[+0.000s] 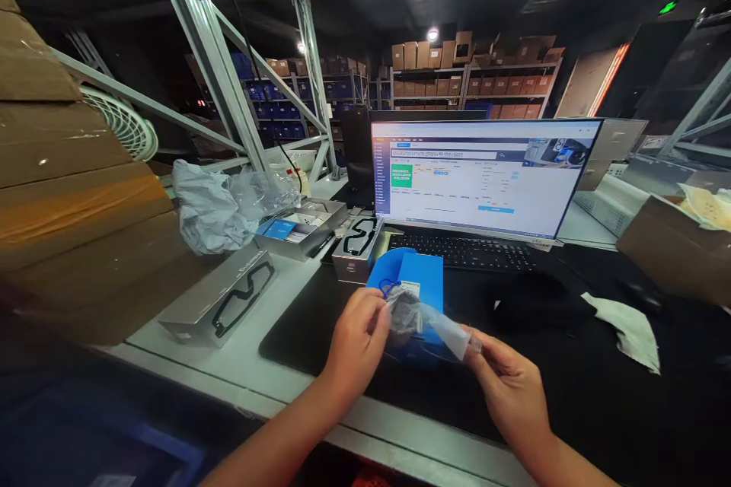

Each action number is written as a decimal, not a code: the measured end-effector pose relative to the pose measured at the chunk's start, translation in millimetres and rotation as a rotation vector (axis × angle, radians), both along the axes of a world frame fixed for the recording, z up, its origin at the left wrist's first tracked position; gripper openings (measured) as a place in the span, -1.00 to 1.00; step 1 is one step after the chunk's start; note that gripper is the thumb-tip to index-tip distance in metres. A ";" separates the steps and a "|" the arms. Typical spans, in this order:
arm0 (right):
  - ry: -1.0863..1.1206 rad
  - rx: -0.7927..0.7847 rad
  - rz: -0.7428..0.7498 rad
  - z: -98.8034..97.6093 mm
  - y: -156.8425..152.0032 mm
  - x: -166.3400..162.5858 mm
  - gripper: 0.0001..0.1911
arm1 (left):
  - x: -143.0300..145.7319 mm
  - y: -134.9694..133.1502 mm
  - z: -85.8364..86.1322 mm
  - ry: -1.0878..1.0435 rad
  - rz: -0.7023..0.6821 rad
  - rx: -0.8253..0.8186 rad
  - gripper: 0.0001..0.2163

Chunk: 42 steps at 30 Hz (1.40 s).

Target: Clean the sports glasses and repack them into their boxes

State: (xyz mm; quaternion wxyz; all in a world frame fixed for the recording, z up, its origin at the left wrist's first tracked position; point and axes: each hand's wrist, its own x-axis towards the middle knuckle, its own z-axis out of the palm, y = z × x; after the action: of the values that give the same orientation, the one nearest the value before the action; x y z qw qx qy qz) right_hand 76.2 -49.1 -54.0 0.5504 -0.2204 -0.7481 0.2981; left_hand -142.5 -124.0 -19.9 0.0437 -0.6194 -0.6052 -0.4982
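Observation:
My left hand (359, 341) and my right hand (511, 388) both pinch a small clear plastic bag (426, 322) holding a dark item, each at one end, above the black desk mat (297, 335). Right behind the bag lies a blue pouch or box (419, 274) with a white label. A grey product box (359, 243) printed with a black goggle shape stands just beyond it, by the keyboard (462, 249).
A lit monitor (480, 175) stands behind the keyboard. At left lie another grey goggle box (220, 300), an open box with blue card (300, 228), crumpled plastic wrap (220, 205) and stacked cartons (68, 190). A cardboard box (674, 243) and white paper (628, 323) sit at right.

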 end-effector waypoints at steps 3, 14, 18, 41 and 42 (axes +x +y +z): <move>-0.081 0.147 0.116 -1.4 5.0 -0.6 -0.74 | -3.7 -2.6 0.6 0.026 0.011 -0.005 -0.83; -0.352 0.638 0.256 15.8 37.7 4.6 -0.72 | -10.9 -13.4 14.0 0.273 0.292 -0.154 -0.91; -0.352 0.673 0.258 18.6 36.5 4.3 -0.74 | -15.1 5.5 50.9 0.364 0.168 -0.302 -0.92; -0.208 0.474 0.212 27.8 38.0 14.7 -0.66 | 16.3 75.4 121.4 0.612 -0.546 -0.668 -0.69; -0.186 0.394 0.207 26.7 40.2 17.6 -0.68 | 14.2 78.6 120.1 0.558 -0.544 -0.644 -0.67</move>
State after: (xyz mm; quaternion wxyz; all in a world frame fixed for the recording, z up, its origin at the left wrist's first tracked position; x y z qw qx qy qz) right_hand 93.9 -8.9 -27.3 0.4781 -0.0577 -0.8578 0.1796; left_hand -128.3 -45.3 100.2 -0.1209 -0.8463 -0.5100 -0.0951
